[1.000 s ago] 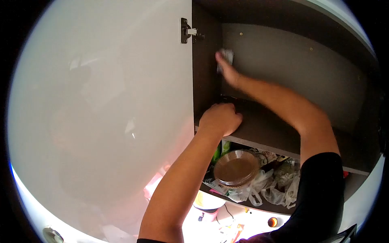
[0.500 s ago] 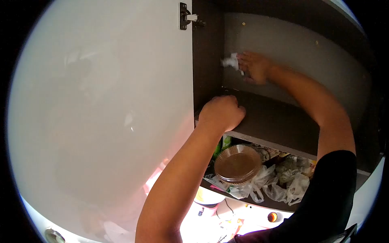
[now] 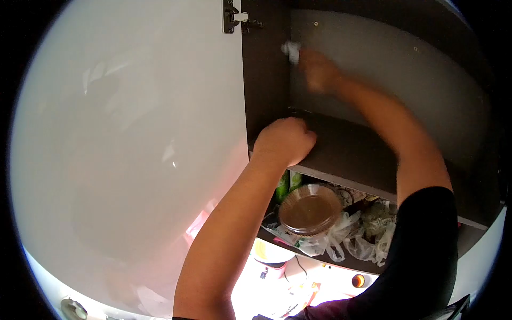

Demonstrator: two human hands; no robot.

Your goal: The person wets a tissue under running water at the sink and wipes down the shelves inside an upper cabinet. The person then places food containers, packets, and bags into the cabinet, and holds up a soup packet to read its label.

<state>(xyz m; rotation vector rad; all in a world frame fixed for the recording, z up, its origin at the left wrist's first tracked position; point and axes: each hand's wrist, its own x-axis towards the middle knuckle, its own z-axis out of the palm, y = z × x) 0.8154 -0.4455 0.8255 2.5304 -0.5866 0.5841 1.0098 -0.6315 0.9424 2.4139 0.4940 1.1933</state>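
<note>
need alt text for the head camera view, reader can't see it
A person's right hand, blurred, holds a white cloth or tissue near the back left corner of a dark cupboard. Their left hand rests on the shelf; a round clear container and plastic bags sit below.

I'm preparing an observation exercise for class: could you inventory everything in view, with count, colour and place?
Cabinet: one, dark brown, centre to right
Door: one, white, left
Hinge: one, dark and silvery, top of door
Upper shelf: one, dark brown, mid-cabinet
Cloth or tissue: one, whitish, in right hand
Round container: count unclear, brownish, below upper shelf
Plastic bags: count unclear, whitish, beside container
Overexposed clutter: uncounted, mixed, below cabinet
Sleeve: one, black, right arm
Left hand: one, bare, at shelf's front
Right hand: one, bare, inside cabinet
</note>
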